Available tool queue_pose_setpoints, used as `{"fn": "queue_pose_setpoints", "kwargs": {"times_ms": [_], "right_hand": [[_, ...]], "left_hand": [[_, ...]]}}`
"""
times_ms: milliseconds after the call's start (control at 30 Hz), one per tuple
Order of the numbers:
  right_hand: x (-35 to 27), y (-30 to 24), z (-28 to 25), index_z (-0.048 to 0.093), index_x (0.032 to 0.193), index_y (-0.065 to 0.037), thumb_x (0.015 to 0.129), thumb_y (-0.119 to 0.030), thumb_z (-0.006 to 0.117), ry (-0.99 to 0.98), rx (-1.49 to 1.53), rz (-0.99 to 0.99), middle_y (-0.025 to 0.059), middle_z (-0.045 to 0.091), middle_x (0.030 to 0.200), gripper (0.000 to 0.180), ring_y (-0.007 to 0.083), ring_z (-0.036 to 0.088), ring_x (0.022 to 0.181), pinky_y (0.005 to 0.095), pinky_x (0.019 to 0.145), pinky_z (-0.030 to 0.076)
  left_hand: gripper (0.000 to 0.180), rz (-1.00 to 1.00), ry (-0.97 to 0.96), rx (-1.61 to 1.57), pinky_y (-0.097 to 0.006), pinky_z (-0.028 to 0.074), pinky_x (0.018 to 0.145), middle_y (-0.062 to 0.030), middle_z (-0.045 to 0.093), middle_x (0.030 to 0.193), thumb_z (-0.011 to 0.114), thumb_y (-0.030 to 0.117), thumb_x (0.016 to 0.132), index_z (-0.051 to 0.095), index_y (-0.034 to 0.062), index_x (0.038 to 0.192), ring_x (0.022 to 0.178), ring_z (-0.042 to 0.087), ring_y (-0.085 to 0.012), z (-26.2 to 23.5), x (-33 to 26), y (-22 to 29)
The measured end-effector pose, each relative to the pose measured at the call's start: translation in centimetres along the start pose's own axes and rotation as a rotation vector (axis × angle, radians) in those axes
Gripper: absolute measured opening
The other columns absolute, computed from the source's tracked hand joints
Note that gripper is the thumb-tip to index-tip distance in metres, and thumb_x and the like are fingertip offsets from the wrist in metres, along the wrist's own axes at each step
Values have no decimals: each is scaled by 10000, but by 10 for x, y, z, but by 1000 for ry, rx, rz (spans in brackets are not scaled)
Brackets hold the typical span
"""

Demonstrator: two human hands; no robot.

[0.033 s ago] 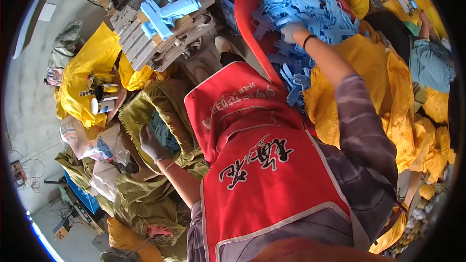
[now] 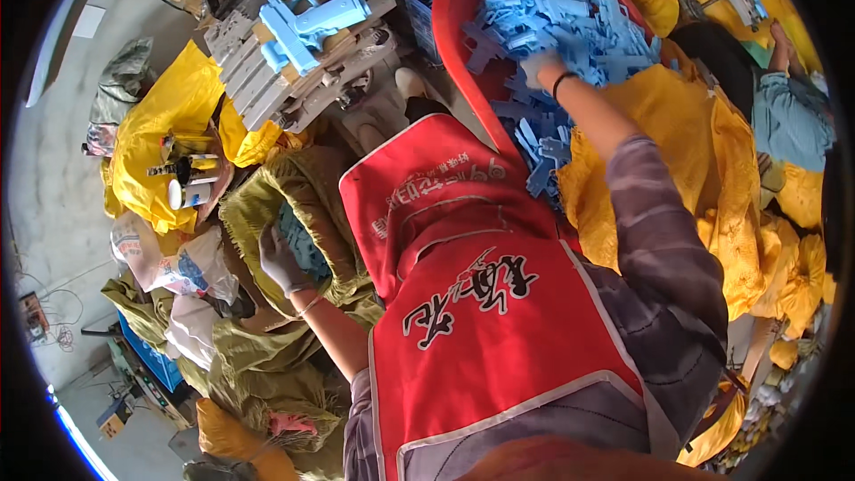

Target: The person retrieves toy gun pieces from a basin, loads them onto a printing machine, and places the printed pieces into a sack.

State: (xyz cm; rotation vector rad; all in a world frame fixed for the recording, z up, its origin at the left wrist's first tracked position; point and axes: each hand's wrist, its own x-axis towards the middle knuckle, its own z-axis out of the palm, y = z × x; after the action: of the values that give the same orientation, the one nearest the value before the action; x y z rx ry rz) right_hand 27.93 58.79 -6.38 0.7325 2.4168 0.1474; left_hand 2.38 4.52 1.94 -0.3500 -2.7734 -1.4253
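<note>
My left hand [image 2: 282, 262], in a thin pale glove, is closed at the mouth of an olive woven sack [image 2: 245, 205]. Inside the sack, blue plastic pieces [image 2: 303, 245] show. My right hand [image 2: 541, 69], gloved too, reaches into a big red tub [image 2: 454, 58] heaped with light blue toy pistol parts [image 2: 543, 4]. Its fingers are smeared by motion over the pile, so I cannot make out whether a part is in them. A larger blue toy pistol [image 2: 312, 27] lies on a slatted wooden stool [image 2: 258, 80] ahead on the left.
An orange-yellow woven sack [image 2: 632, 138] drapes over the tub's near right side. On the left, a yellow bag [image 2: 174, 98], cans [image 2: 190, 193] and white plastic bags [image 2: 191, 267] crowd together. Another person's blue-green sleeve [image 2: 788, 120] shows at far right. A red apron [image 2: 499, 321] covers my front.
My right hand has shifted slightly right and toward me over the blue parts. My left hand stays at the sack mouth.
</note>
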Motion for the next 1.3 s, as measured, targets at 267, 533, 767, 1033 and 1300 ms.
{"fn": "queue_pose_setpoints", "kwargs": {"times_ms": [267, 533, 767, 1033, 1300], "right_hand": [[21, -1, 80, 677, 1046, -102, 805, -174, 522, -101, -67, 203, 123, 632, 1120, 296, 275, 625, 989, 443, 796, 494], [-12, -11, -52, 560, 1115, -37, 749, -101, 553, 122, 713, -209, 215, 581, 1100, 371, 374, 541, 1058, 414, 906, 439], [-12, 8, -5, 568, 1145, -82, 726, -87, 558, 262, 674, -2, 215, 583, 1121, 418, 369, 544, 1060, 410, 910, 436], [-77, -13, -73, 496, 1233, -40, 818, -78, 599, 631, 1905, 48, 26, 562, 1065, 429, 96, 540, 800, 227, 657, 458], [-105, -32, -78, 482, 1258, -70, 912, -74, 537, 698, 2296, -211, 13, 519, 1117, 351, 110, 515, 885, 247, 793, 428]], "left_hand": [[245, -19, -108, -85, -247, 471, 814, -70, 667, 973, 570, 153, 903, 626, -26, 1060, 898, 605, -111, 14, -6, 40], [213, 106, -83, 9, -266, 481, 793, -94, 687, 954, 570, 124, 886, 644, -7, 1037, 877, 639, -138, 28, -1, 63], [206, 214, -96, -4, -284, 488, 771, -117, 682, 926, 594, 131, 858, 654, 22, 1022, 846, 656, -194, 26, 9, 92], [204, 481, 12, -40, -312, 477, 828, -117, 666, 990, 607, 135, 847, 654, 32, 1017, 907, 643, -247, 27, 35, 168], [295, 757, -86, 72, -356, 463, 851, -115, 637, 1051, 658, 180, 801, 618, 51, 1063, 994, 589, -297, 48, 79, 230]]}}
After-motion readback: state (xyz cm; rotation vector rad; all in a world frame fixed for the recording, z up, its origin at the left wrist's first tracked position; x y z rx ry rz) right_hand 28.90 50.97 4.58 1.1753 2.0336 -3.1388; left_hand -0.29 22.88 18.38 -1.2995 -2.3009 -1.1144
